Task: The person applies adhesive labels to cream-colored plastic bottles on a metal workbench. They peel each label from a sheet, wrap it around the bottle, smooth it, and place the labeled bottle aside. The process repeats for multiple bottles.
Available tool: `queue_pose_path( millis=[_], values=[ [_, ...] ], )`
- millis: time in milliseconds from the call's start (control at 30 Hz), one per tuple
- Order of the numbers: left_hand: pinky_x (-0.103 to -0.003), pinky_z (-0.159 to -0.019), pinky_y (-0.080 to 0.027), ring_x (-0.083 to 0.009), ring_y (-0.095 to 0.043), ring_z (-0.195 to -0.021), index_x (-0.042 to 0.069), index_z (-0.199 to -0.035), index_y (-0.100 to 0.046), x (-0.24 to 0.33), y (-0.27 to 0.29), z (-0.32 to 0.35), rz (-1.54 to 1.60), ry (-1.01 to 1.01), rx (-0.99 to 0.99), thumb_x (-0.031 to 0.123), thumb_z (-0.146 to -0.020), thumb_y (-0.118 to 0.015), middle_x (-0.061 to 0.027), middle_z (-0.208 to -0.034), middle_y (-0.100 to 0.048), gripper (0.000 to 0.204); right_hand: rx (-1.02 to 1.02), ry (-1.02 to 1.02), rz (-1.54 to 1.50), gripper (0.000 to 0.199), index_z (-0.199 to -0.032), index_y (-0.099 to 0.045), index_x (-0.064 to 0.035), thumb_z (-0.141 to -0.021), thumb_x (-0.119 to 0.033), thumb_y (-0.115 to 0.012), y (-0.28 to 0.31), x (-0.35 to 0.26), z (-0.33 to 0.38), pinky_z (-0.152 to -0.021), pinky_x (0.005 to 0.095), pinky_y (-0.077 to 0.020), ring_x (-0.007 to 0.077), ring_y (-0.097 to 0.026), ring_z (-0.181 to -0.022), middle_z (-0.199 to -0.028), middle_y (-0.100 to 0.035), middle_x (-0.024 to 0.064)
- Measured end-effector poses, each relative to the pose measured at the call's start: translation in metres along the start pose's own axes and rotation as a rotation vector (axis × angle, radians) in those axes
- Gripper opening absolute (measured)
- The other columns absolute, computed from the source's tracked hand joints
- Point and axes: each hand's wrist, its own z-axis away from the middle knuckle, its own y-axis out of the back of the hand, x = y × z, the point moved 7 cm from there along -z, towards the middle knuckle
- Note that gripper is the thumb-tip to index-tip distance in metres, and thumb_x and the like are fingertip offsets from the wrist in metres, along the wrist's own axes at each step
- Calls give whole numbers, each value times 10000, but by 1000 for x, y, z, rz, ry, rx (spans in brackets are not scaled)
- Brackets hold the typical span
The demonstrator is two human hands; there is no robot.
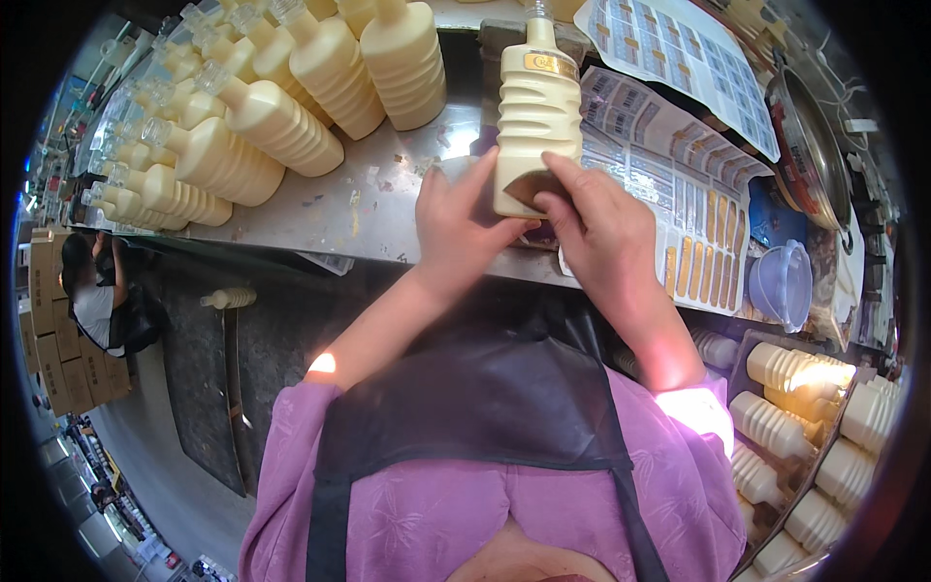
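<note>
A cream bottle (538, 112) with rippled sides lies on the metal table in front of me, its neck pointing away. A small gold label (551, 63) sits on its shoulder. My left hand (464, 218) grips the lower end, fingers along the left side and thumb across the base. A brownish-gold label (529, 187) lies against the bottle's lower face, one edge curling up. My right hand (606, 218) pinches that label between thumb and forefinger. Just right of the bottle is a sheet of gold labels (700, 254), with several stickers on it.
Many cream bottles (281, 126) crowd the table's left side. Another label sheet (684, 68) lies at the far right, by a round metal pan (810, 145). A translucent bucket (781, 284) stands right of the labels. Crates of bottles (771, 424) sit low right. A person (97, 301) is at far left.
</note>
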Motion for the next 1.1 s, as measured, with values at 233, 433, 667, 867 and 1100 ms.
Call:
queue_pose_path(
  millis=[233,433,667,867,1100],
  values=[
    [-425,-780,-452,-329,-530,-812,62,-1334,-655,-2,0,1,10,7,-19,302,-594,-943,-135,-988,-690,829,-5,223,3,368,-1051,-733,-88,-707,43,-741,-11,-26,17,-743,366,-576,279,-720,-868,-993,-738,97],
    [-435,-822,-457,-333,-541,-834,39,-1347,-639,-10,-2,5,25,28,-36,284,-648,-916,-138,-1046,-709,790,37,-262,11,260,-1136,-717,-33,-894,-110,-774,-4,4,13,-681,320,-584,251,-756,-734,-842,-749,169],
    [-468,-911,-432,-375,-528,-949,23,-1435,-540,-16,-4,5,106,73,-107,416,-755,-831,-196,-1147,-674,837,-30,-529,-157,257,-1132,-611,-88,-920,-204,-700,-17,19,23,-615,440,-544,370,-718,-681,-727,-699,178],
    [-468,-973,-393,-390,-493,-1043,-4,-1406,-529,-26,-25,3,136,321,-135,465,-900,-688,-225,-1143,-619,708,-82,-749,-206,279,-1156,-614,-84,-949,-260,-679,-24,58,52,-540,393,-471,274,-600,-515,-624,-628,123],
    [-466,-997,-379,-377,-506,-1061,-14,-1377,-543,-31,-33,10,304,323,-21,371,-1041,-498,-214,-1169,-623,513,10,-1032,-663,291,-1187,-597,-52,-999,-264,-660,-45,91,89,-457,282,-382,83,-514,-496,-624,-559,8]
  ],
)
